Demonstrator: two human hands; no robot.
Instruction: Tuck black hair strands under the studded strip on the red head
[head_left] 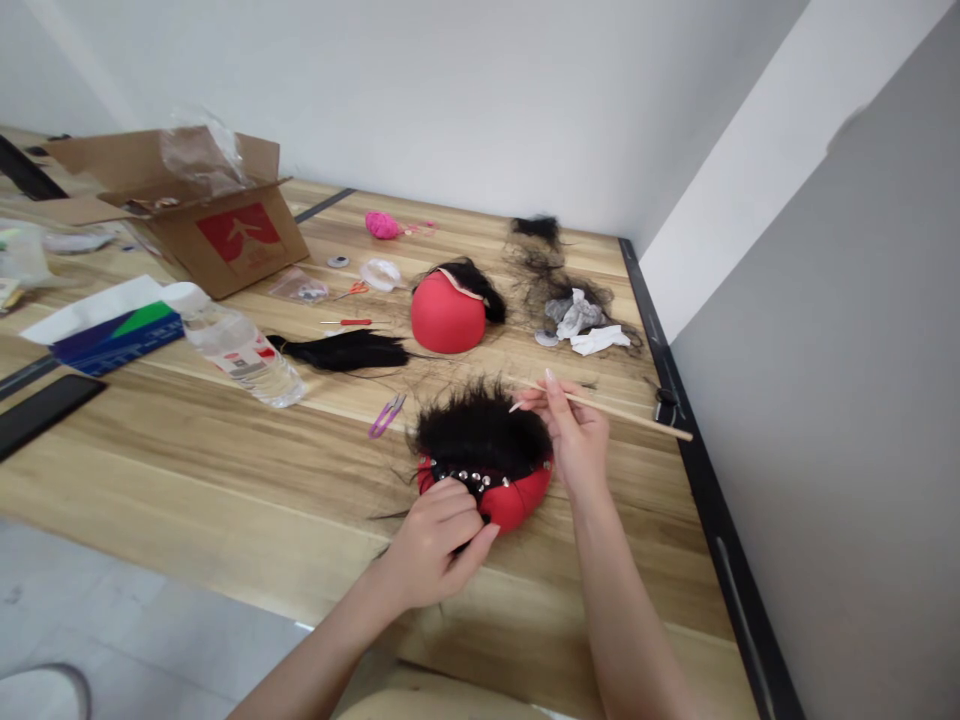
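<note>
A red dome-shaped form [525, 498] lies near the table's front, topped with a tuft of black hair [480, 430] and a row of silver pins [480, 480]. My left hand [439, 540] is closed at its near side, pinching some black strands against the red surface. At the form's right edge, my right hand [574, 435] holds a thin wooden stick [637, 415] between thumb and fingers. The stick slants down to the right, beyond the hand. Purple thread snips [387, 416] lie left of the hair.
Behind stands a second red dome [448, 315] with black hair. A hair bundle [345, 350], water bottle [244, 350], tissue pack [120, 330] and open cardboard box [225, 235] are at left. Loose hair and crumpled tissue [577, 315] lie back right, near the table's dark edge [705, 490].
</note>
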